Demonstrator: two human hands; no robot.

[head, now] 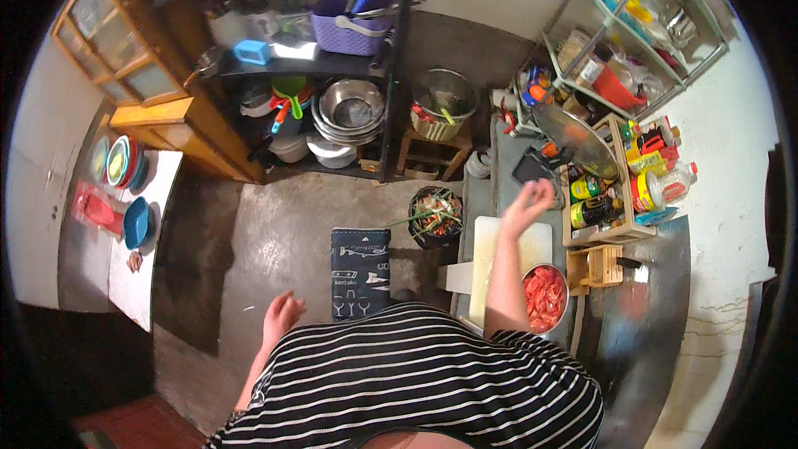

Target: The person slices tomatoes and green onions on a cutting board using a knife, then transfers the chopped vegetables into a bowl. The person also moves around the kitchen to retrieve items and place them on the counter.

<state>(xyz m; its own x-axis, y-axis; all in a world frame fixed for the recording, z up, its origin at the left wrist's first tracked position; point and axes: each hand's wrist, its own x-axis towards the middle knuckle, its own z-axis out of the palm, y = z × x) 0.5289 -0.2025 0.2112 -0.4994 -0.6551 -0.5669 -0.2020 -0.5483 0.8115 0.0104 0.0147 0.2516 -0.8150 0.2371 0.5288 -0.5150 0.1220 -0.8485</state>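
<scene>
My right hand [530, 202] reaches over the grey counter, its fingers curled and slightly blurred; whether something small is in them is unclear. Just beyond it lies a flat black device or tray [535, 165]. Beneath my right forearm is a white cutting board [527, 238], partly hidden by the arm. Beside that forearm, a round bowl [567, 292] holds red cut pieces [543, 299] that look like tomato. My left hand [283, 315] hangs over the floor at my left side, fingers loosely bent, with nothing visible in it.
A bin of vegetable scraps [435, 215] stands on the floor against the counter, near a dark printed mat [360, 274]. Sauce bottles [592, 211] fill a wooden rack [576, 238]; a glass lid [580, 140] leans beside it. Metal basins [350, 106] sit on the black shelf [293, 65] ahead.
</scene>
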